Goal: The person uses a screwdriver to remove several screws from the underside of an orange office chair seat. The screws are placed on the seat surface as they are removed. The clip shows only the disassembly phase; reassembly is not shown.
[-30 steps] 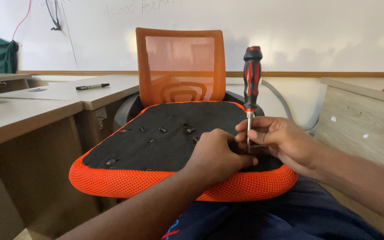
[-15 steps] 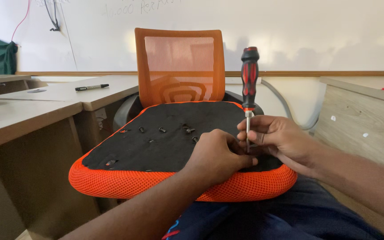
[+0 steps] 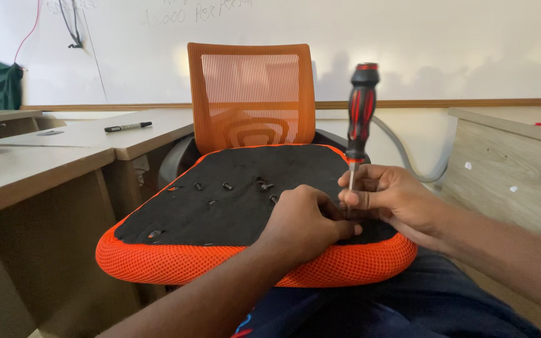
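**Screwdriver set upright at the seat's near edge, loose screws still scattered**

Whiteboard and pale wall filled the background of the head view, with wooden desks to either side and a black marker lying on the left surface. An orange mesh chair back stood behind an upturned seat cushion, its black underside facing up and its orange mesh rim resting across the person's lap.

The right hand held a red-and-black screwdriver upright, fingers pinched around the thin shaft low down, tip hidden near the seat's near right edge. The left hand lay curled beside it, fingers pressed together at the tip; whether they held a screw could not be told.

Several dark screws lay loose across the black underside, well apart from the hands, and a fitting showed near the left corner. Judging by that, the fastening seemed only begun: one point under the tool, the rest untouched.
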